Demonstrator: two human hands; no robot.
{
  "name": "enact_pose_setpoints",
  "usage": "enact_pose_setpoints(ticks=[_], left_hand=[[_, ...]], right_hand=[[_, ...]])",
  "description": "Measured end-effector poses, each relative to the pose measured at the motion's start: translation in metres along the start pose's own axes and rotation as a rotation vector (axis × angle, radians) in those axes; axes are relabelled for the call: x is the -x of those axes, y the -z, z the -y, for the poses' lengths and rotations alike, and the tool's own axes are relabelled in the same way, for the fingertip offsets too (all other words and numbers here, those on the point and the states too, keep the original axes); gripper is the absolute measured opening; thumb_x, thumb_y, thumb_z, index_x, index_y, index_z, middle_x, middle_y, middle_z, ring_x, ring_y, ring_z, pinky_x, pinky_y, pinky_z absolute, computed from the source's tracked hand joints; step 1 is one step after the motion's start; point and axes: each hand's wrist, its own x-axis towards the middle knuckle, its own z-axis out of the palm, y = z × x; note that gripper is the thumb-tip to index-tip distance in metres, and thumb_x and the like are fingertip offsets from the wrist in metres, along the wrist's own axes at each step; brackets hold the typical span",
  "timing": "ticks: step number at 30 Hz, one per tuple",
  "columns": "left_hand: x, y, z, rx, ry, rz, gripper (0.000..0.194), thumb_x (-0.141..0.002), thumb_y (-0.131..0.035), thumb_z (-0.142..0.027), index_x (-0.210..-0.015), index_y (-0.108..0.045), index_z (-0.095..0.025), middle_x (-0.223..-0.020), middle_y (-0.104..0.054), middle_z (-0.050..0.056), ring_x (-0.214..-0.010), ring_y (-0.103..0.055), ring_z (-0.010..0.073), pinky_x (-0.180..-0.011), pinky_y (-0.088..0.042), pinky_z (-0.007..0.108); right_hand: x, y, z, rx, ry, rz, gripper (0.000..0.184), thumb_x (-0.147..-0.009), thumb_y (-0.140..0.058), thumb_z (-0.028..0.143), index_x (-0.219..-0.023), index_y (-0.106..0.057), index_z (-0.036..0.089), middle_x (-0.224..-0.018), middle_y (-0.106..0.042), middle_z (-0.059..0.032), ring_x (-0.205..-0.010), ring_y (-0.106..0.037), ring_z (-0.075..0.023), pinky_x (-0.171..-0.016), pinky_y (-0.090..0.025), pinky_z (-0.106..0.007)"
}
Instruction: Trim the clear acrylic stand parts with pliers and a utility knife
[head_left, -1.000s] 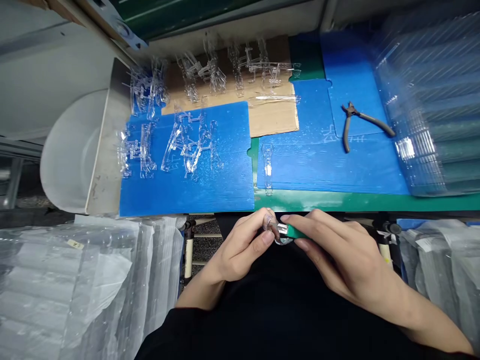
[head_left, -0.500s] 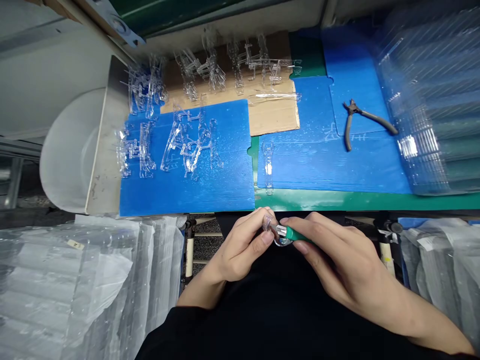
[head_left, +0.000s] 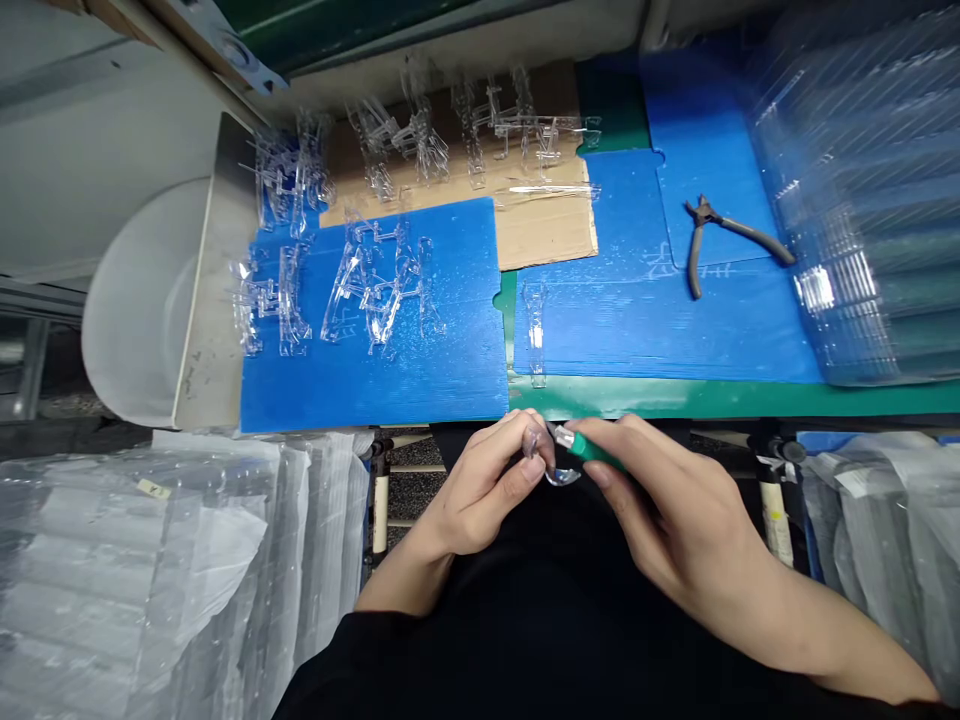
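**Hands at bench edge working a small clear plastic piece with a green-handled tool**

Left hand (head_left: pixel 480 490) pinches the clear plastic piece (head_left: pixel 535 446), fingers and thumb closed on it, held just past the front edge of the bench, above the black sleeve (head_left: pixel 390 655). Right hand (head_left: pixel 675 505) has the green-handled tool (head_left: pixel 592 450) gripped, fingers wrapped together around the handle, with its metal end right up against the piece. Exact contact point is hidden by the fingers, can't tell what the tip is doing. A curved clear part of the piece (head_left: pixel 562 478) shows below the hands.

Progress, as far as visible: lots of clear pieces lie spread out, one group on the left blue board (head_left: pixel 450 390), another on the cardboard sheet (head_left: pixel 540 230). One lone clear piece (head_left: pixel 535 335) lies by itself on the right blue board (head_left: pixel 600 340), near the front, apart from the groups. No way to tell from here which pieces have been worked and which haven't; they look alike at this view.

Pliers (head_left: pixel 720 235) lie on the right blue board, untouched, well apart from both hands. Stacked clear trays (head_left: pixel 847 200) sit at the far right. White tub (head_left: pixel 142 300) sits past the left end of the bench. Bags of clear items (head_left: pixel 165 570) are down on the left, more bags (head_left: pixel 877 530) down on the right.
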Motion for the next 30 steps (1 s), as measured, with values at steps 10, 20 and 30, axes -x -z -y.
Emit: enact_pose_setpoints(ticks=[10,20,30], left_hand=[[-0.001,-0.006,-0.001,0.02,0.002,0.043,0.022,-0.111,-0.051,-0.037,-0.097,-0.056,-0.021,-0.088,-0.059,0.005,-0.082,-0.054,0.0195,-0.077,-0.043,0.036],[-0.016,-0.002,0.001,0.486,-0.249,-0.646,0.028,-0.115,-0.044,-0.044,-0.096,-0.053,-0.026,-0.073,-0.028,-0.003,-0.063,-0.03,0.0147,-0.067,-0.042,0.028],[-0.018,0.011,0.013,0.391,-0.102,-0.819,0.043,-0.113,-0.036,-0.065,-0.118,-0.061,-0.032,-0.118,-0.066,0.006,-0.111,-0.064,0.0182,-0.092,-0.054,0.032]], right_hand=[[-0.03,0.001,0.003,-0.487,-0.253,-0.084,0.029,-0.098,-0.083,0.035,-0.118,-0.065,0.026,-0.09,-0.065,0.0012,-0.072,-0.062,-0.0147,-0.064,-0.054,-0.026],[-0.046,-0.032,-0.042,-0.78,-0.351,-0.251,0.028,-0.091,-0.087,0.043,-0.102,-0.075,0.02,-0.067,-0.048,0.0071,-0.054,-0.039,-0.009,-0.052,-0.034,-0.025],[-0.035,-0.069,-0.042,-0.729,-0.247,-0.428,0.022,-0.093,-0.086,0.041,-0.092,-0.079,0.02,-0.073,-0.057,0.0028,-0.057,-0.047,-0.0111,-0.055,-0.04,-0.028]])
